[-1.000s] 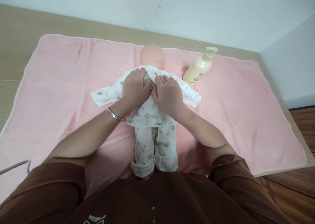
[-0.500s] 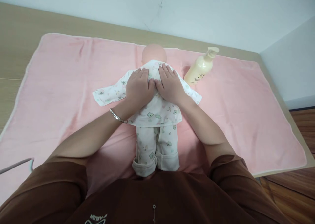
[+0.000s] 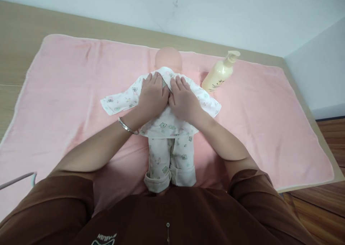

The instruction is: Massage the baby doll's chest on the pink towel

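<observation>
Your left hand and right hand lie side by side, palms down and fingers spread flat, on the upper back of the doll. Neither is gripping anything; they press on the printed top just below the collar. The doll lies face down at the middle of the pink towel, its bare head toward 12 o'clock and its legs toward 6 o'clock, against your body.

Keep both palms flat and the pressure even, thumbs touching along the midline (the fabric is bunched a little between them, near the neck). I judge that stroking outward, toward 9 and 3 o'clock along the sleeves, would smooth the cloth rather than drag it. Keep the fingertips off the head.

The lotion bottle lies at 2 o'clock from your right hand, near the sleeve end but apart from it. Mind your right elbow as you sweep that way.
</observation>
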`<state>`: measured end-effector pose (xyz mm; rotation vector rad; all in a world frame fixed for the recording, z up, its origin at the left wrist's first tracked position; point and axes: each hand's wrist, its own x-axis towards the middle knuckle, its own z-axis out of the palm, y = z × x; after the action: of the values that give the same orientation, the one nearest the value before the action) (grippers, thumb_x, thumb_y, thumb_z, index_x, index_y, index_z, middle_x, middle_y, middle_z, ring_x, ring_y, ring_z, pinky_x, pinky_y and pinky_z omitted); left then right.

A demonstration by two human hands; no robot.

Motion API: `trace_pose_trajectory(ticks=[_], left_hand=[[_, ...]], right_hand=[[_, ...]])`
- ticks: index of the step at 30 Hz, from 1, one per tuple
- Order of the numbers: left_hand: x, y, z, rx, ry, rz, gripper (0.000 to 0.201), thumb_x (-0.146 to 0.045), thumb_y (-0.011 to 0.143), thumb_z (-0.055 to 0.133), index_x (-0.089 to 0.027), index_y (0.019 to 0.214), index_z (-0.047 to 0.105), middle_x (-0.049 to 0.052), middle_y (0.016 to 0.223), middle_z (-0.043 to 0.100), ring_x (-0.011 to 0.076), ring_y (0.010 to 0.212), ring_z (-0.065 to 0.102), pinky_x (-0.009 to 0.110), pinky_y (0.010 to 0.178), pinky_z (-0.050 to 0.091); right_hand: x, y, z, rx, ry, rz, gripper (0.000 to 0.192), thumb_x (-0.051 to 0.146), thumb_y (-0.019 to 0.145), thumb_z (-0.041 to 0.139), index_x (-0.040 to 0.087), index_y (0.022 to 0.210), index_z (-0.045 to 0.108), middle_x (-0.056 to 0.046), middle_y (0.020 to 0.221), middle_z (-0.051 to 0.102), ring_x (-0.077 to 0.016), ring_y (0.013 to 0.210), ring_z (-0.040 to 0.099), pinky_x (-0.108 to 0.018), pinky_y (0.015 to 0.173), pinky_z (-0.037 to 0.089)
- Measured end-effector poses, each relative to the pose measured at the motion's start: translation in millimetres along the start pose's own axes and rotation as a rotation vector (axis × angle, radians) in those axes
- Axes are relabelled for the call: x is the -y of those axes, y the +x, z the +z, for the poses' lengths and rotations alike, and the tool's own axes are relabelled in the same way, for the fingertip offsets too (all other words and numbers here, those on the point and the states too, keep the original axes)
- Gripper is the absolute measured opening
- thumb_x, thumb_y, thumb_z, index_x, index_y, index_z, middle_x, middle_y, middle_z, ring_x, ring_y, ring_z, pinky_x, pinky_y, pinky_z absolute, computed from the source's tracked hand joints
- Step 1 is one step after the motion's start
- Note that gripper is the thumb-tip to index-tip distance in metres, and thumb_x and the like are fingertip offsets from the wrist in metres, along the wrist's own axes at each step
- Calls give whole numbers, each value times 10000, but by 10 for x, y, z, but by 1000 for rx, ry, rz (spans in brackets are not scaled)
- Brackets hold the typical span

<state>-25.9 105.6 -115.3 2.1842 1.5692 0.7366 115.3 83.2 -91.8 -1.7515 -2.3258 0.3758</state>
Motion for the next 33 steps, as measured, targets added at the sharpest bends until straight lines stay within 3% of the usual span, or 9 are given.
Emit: trace_pose_trajectory(ticks=[5, 10, 13, 17, 21, 28, 33], left_hand=[[-135, -222, 67, -78, 22, 43, 561, -315, 1028, 319, -70, 1517, 442, 214, 1647, 413, 357, 1601, 286, 600, 1336, 217], [16, -94, 48, -56, -15, 43, 585, -399, 1012, 347, -123, 1512, 469, 147, 1651, 434, 344, 1596, 302, 583, 1338, 231], [114, 24, 14, -6, -1, 1, 627, -431, 997, 336, -89, 1507, 462, 149, 1660, 417, 356, 1592, 298, 599, 1337, 214], [5, -53, 6, 30, 63, -30, 701, -396, 982, 323, 7, 1553, 380, 221, 1678, 348, 390, 1604, 247, 619, 1333, 177], [-124, -200, 27, -3, 36, -17, 666, -375, 985, 382, -110, 1595, 364, 172, 1709, 311, 391, 1626, 185, 642, 1325, 156], [99, 27, -1, 43, -25, -40, 597, -383, 976, 429, -231, 1553, 450, 79, 1676, 400, 329, 1605, 278, 561, 1361, 162], [-112, -125, -16, 13, 76, -92, 635, -335, 990, 372, -107, 1582, 394, 162, 1688, 360, 358, 1614, 247, 595, 1345, 157]], right_hand=[[-210, 263, -52, 12, 41, 112, 700, 315, 1043, 376, -46, 1623, 222, -255, 1731, 195, -353, 1652, 122, -574, 1364, 115], [-53, 91, -32, 8, 16, 115, 654, 297, 1060, 346, -8, 1630, 248, -248, 1730, 213, -395, 1642, 140, -630, 1340, 179], [81, -70, -49, 22, 10, 73, 631, 225, 1044, 356, 14, 1633, 274, -233, 1733, 217, -435, 1636, 124, -642, 1322, 235], [6, -1, -125, 42, 61, 39, 595, 219, 1052, 316, 31, 1617, 328, -201, 1716, 293, -396, 1638, 160, -595, 1337, 232], [-126, 159, -160, 32, 62, 87, 596, 255, 1065, 296, 30, 1616, 323, -181, 1719, 297, -362, 1636, 188, -586, 1348, 186], [89, -61, -146, 29, -25, 102, 621, 253, 1061, 348, 22, 1634, 293, -196, 1719, 290, -415, 1628, 180, -573, 1333, 229], [-24, 45, -150, 9, -3, 95, 606, 203, 1027, 369, 64, 1617, 357, -149, 1705, 349, -364, 1620, 245, -542, 1337, 246]])
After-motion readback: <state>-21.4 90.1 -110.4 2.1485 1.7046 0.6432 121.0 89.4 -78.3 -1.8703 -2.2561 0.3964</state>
